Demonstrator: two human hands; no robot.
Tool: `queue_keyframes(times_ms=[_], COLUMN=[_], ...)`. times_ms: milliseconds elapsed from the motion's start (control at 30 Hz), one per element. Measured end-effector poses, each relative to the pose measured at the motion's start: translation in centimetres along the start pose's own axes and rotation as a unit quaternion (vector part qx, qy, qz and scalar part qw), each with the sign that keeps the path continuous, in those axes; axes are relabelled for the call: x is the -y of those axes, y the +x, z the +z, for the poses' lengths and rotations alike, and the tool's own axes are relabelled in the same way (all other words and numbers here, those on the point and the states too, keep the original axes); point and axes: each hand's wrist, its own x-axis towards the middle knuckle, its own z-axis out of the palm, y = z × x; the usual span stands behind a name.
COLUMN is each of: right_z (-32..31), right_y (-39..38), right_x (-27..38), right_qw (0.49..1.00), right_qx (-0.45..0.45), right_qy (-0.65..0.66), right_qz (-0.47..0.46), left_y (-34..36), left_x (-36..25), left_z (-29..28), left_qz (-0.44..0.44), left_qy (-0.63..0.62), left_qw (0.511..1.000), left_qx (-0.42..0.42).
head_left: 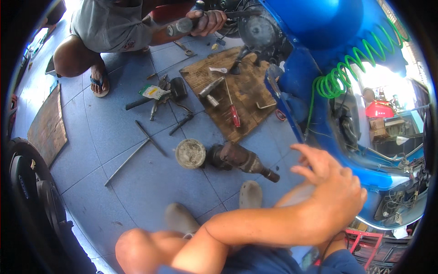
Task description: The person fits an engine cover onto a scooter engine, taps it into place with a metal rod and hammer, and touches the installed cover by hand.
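Observation:
My left hand (337, 192) lies across my right hand (315, 162) at lower right, its fingers curled over it. My right hand's fingers are loosely bent and apart, with nothing seen in them. Both are beside a blue scooter body (301, 105). Nearest on the tiles lie a dark, greasy tool (242, 160) and a round grimy container (190, 153). Farther up, a stained cardboard sheet (251, 114) bears a metal tool (211, 93) and a red-handled screwdriver (235, 114).
A co-worker (105, 23) crouches at top left, a hand (205, 23) gripping a tool beside engine parts (255, 32). Metal bars (137, 160) and assorted tools (155, 96) lie on the tiles. A green coiled hose (328, 84) hangs at right. A black tyre (25, 182) stands left.

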Motion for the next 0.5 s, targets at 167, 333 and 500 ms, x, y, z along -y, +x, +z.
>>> queue_keyframes(times_ms=[167,333,500], right_z=[0.0,-0.1,-0.4], right_y=[-0.3,-0.6,0.0], right_x=[0.5,1.9,1.8], right_qw=[1.0,0.998,0.999], right_qx=[-0.017,-0.043,-0.021], right_qy=[-0.008,-0.004,0.018], right_qz=[-0.003,0.036,0.029], left_y=[0.2,0.1,0.1], left_x=[-0.2,0.1,-0.2], left_z=[-0.3,-0.3,-0.2], left_qz=[-0.012,0.006,-0.029], left_qy=[0.001,0.007,0.003], left_qw=[1.0,1.0,1.0], left_qx=[0.013,0.003,0.006])
